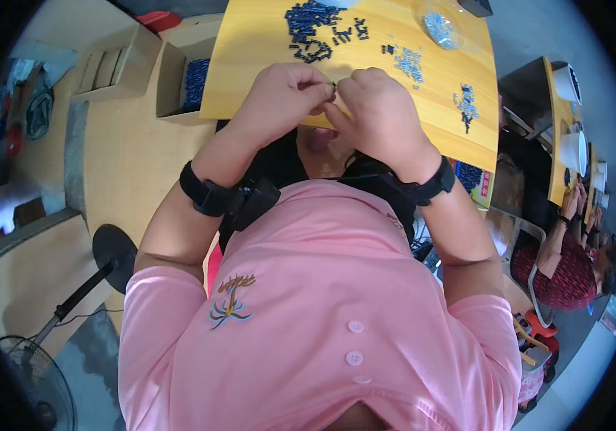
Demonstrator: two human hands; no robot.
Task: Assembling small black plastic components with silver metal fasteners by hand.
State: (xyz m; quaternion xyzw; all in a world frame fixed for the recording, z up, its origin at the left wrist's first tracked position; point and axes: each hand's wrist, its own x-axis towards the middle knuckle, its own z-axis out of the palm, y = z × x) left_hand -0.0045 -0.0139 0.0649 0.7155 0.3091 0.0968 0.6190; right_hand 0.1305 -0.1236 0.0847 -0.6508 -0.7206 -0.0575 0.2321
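My two hands meet over the near edge of the yellow wooden table (243,72). My left hand (285,92) is closed, thumb and forefinger pinched at a small dark piece (334,87). Against the same piece, the fingers of my right hand (385,108) are curled and pressed together. Most of the piece is hidden by fingertips, so its kind cannot be made out. Beyond my left hand lies a pile of small black parts (310,20), with several loose ones around it. Past my right hand are scattered small silvery parts (410,65) and a smaller heap of silver and black parts (467,106).
A clear round dish (441,30) of silvery parts stands at the table's far right. Left of the table, an open cardboard box (171,79) holds dark blue parts. A fan (35,388) is at the lower left. Another person (556,269) sits at a table on the right.
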